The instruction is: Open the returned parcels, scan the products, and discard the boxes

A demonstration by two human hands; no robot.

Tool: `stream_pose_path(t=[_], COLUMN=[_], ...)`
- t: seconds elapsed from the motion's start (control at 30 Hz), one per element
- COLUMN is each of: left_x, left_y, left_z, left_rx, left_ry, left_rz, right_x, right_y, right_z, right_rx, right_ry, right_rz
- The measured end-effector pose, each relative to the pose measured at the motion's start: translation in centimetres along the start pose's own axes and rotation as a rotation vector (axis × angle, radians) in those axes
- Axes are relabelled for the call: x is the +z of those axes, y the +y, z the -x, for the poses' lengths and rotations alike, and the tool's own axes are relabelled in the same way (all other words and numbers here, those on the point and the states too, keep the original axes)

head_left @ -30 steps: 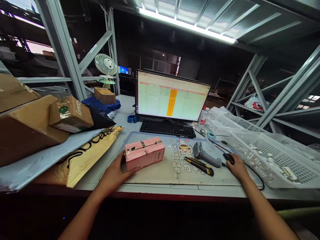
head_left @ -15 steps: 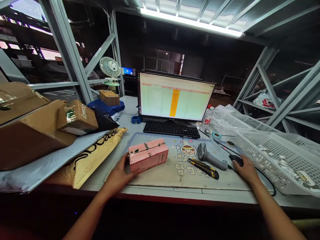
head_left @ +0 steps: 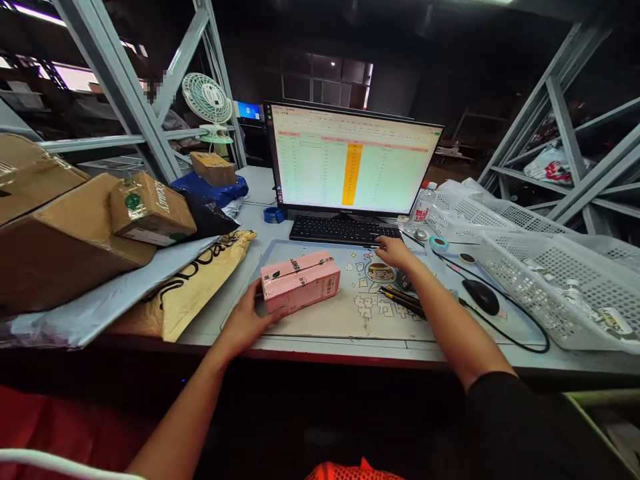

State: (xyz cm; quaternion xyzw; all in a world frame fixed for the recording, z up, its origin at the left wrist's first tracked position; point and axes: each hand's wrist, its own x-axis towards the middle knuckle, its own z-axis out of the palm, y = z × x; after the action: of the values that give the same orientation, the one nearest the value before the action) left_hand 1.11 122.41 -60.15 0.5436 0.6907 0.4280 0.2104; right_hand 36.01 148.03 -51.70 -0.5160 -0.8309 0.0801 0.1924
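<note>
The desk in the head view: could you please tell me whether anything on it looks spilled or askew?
Nothing looks spilled, and the pink box at the left hand seems intact. The left side looks untidy, though: the small cardboard box sits skewed by the larger carton, mailers overlapping in front.

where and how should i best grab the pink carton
Probably across the middle of the pink carton, pinching its two long sides from above: it lies flat on the desk mat, longer than it is wide, its taped top mostly uncovered.
</note>
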Motion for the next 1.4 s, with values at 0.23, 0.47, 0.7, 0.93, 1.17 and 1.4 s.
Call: stream_pose_path(t=[0.23, 0.47, 0.7, 0.93, 1.17, 1.4], left_x=[-0.1, -0.2, -0.4, -0.2, 0.1, 0.0], left_y=[-0.3, -0.2, -0.3, -0.7, -0.2, 0.0], left_z=[0.1, -0.1, 0.1, -0.2, -0.3, 0.2], left_rx=[0.049, 0.046, 0.033, 0.024, 0.008, 0.013], left_ry=[0.011, 0.007, -0.006, -0.007, 0.019, 0.017], left_rz=[0.04, 0.088, 0.099, 0.102, 0.107, 0.086], right_x=[3.3, 2.8, 3.3, 0.9, 0.2, -0.1], right_y=[-3.4, -4.7, -6.3, 0.9, 7.3, 6.9], right_z=[-1.3, -0.8, 1.9, 11.9, 13.0, 13.4], right_rx=[0.039, 0.062, 0.017, 0.051, 0.3, 0.349], right_ry=[-0.067, -0.075, -0.123, 0.183, -0.047, -0.074], right_rz=[0.049, 0.105, 0.144, 0.255, 0.327, 0.326])
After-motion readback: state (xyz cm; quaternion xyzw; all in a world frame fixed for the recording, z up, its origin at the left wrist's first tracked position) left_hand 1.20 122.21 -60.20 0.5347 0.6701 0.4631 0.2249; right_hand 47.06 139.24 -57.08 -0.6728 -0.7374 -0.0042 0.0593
